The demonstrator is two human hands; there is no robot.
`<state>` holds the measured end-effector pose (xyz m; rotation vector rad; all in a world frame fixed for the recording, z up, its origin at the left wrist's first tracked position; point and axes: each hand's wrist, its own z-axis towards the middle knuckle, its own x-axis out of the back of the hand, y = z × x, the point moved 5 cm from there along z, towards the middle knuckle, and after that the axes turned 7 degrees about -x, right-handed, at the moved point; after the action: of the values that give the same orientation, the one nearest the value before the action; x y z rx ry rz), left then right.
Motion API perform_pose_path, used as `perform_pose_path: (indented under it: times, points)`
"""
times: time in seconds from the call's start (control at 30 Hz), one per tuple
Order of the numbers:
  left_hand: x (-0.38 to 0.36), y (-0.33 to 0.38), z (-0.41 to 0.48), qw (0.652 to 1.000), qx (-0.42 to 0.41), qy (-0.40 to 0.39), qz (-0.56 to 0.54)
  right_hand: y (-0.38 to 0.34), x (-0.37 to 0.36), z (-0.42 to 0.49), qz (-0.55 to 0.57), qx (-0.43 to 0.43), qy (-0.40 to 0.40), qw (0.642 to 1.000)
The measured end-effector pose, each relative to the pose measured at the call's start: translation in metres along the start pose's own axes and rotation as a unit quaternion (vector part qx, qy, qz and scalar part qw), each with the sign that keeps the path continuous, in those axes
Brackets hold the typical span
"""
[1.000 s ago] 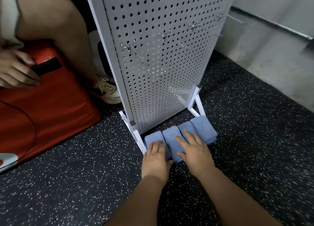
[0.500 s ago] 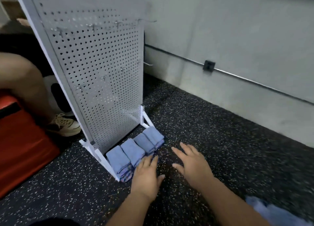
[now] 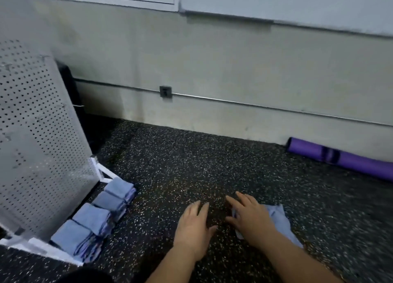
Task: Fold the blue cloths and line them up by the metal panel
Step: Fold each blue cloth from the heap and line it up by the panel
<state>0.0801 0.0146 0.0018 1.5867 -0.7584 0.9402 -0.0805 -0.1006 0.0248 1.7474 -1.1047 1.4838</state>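
Both hands have been pulled away from the row of folded cloths and moved to the right since the picture before, and a loose blue cloth has come into view. The left hand is held flat over the dark speckled floor, with its fingers straight and close together and nothing held. The right hand is just beside it, with its fingers spread wide and straight. Nothing is gripped by it. The loose cloth is seen under and to the right of the right hand's fingers, lying flat and crumpled; whether it is touched cannot be told. Well to the left of the left hand's fingers, four folded cloths are lined up side by side, touching one another, along the foot of the metal panel. Far beyond the right fingers, a rolled purple mat is laid against the wall. A thin pipe is run along that wall.
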Motion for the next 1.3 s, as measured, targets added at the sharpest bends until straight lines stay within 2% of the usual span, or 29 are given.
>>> perform_pose_path:
  times: [0.23,0.57,0.7,0.97,1.13,1.3]
  points:
    - [-0.054,0.065,0.016,0.993,-0.081,-0.085,0.032,0.093,-0.024,-0.046,0.018,-0.075,-0.023,0.997]
    - [-0.131,0.089,0.040,0.981,-0.093,-0.162,0.059,0.188,-0.096,-0.081,0.040,-0.153,-0.106,0.982]
    - [-0.157,0.078,0.049,0.977,-0.078,-0.183,0.070,0.212,-0.128,-0.066,0.065,-0.181,-0.135,0.972]
    - [-0.201,0.057,0.095,0.967,-0.069,-0.229,0.092,0.223,-0.195,-0.003,0.078,-0.182,-0.189,0.962]
    - [-0.221,0.053,0.134,0.966,-0.070,-0.229,0.099,0.215,-0.222,0.045,0.071,-0.173,-0.181,0.966]
    - [-0.240,0.041,0.151,0.968,-0.065,-0.227,0.089,0.226,-0.246,0.084,0.068,-0.225,-0.175,0.956]
